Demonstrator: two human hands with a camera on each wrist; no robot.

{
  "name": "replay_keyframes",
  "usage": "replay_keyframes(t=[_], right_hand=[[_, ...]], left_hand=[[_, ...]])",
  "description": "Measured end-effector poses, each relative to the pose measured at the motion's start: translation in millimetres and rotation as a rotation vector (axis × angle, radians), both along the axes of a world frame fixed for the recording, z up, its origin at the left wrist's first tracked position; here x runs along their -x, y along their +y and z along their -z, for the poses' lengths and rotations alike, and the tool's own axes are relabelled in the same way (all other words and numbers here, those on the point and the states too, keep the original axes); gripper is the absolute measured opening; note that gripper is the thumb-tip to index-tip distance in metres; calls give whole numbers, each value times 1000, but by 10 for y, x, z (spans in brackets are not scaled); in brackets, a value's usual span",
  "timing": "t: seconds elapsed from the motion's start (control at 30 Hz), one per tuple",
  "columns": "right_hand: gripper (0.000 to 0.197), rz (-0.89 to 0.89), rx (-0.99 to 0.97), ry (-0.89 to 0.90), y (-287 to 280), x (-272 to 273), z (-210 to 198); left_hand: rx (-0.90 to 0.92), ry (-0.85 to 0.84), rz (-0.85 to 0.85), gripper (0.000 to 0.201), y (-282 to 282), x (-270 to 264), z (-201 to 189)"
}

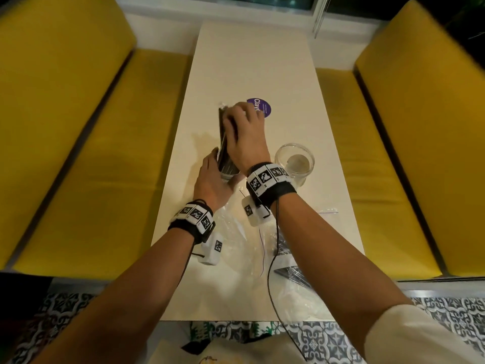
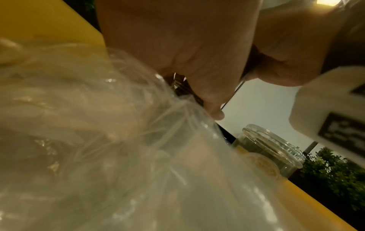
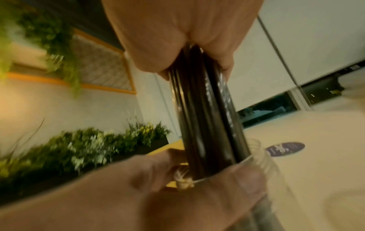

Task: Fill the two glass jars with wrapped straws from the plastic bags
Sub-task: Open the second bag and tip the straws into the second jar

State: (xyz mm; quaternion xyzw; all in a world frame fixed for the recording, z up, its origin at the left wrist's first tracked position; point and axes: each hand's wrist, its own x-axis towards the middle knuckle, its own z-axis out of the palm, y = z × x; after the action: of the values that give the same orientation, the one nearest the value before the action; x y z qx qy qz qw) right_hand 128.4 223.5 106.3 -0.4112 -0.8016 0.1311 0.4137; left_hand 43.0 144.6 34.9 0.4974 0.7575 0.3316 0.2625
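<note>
A bundle of dark wrapped straws (image 1: 223, 137) stands tilted with its lower end in a glass jar (image 1: 227, 175) left of the table's middle. My right hand (image 1: 244, 132) grips the bundle near its top. In the right wrist view the straws (image 3: 205, 117) run from that palm down into the jar mouth (image 3: 258, 150). My left hand (image 1: 212, 177) is curled round this jar, its fingers (image 3: 245, 176) at the rim. A second glass jar (image 1: 295, 161) stands upright and empty to the right, also seen as the jar (image 2: 270, 150) in the left wrist view.
Clear plastic bags lie at the near end of the table: a crumpled bag (image 1: 233, 232) under my wrists, and another bag (image 1: 291, 269) holding dark straws on the right. A purple round sticker (image 1: 263, 107) is on the tabletop. Yellow benches (image 1: 78, 153) flank the table.
</note>
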Motion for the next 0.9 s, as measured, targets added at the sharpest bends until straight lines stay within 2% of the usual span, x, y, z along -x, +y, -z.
replay_keyframes(t=[0.07,0.17,0.2,0.33,0.4,0.47,0.53,0.6,0.63,0.7,0.77,0.83,0.9], right_hand=[[29,62,116,59,-52,-30,-14],[42,102,215,-196,-117,-80,-5],[44,81,229,-231,-127,-111,-33],[54,-17,253,-203,-179,-288,-237],[53,-7,201,-160,-254,-401,-330],[46,22,129,-53,-358,-532,-416],[30,35,65,96,-465,-705,-457],[14,25,119,233,-601,-921,-416],[14,17,172,281,-678,-1041,-357],[16,22,284,314,-853,-1283,-140],[17,79,394,232,-996,-1510,162],[19,142,510,29,-1067,-1720,525],[32,173,648,-289,-1113,-1887,860]], left_hand=[[-12,31,0,105,-19,1,14],[1,30,1,106,-16,-25,-21],[14,29,2,109,-8,-34,-35],[90,-15,54,130,-18,12,-131],[80,-41,44,129,-86,22,-207],[-59,-55,-80,109,-200,5,-276],[-304,46,-277,71,-365,-50,-284],[-497,101,-333,42,-550,-164,-273],[-541,76,-282,33,-635,-253,-262],[-549,9,-68,21,-797,-485,-239],[-468,-35,180,18,-891,-746,-190],[-257,-42,366,17,-903,-992,-57],[-31,7,442,17,-879,-1167,132]])
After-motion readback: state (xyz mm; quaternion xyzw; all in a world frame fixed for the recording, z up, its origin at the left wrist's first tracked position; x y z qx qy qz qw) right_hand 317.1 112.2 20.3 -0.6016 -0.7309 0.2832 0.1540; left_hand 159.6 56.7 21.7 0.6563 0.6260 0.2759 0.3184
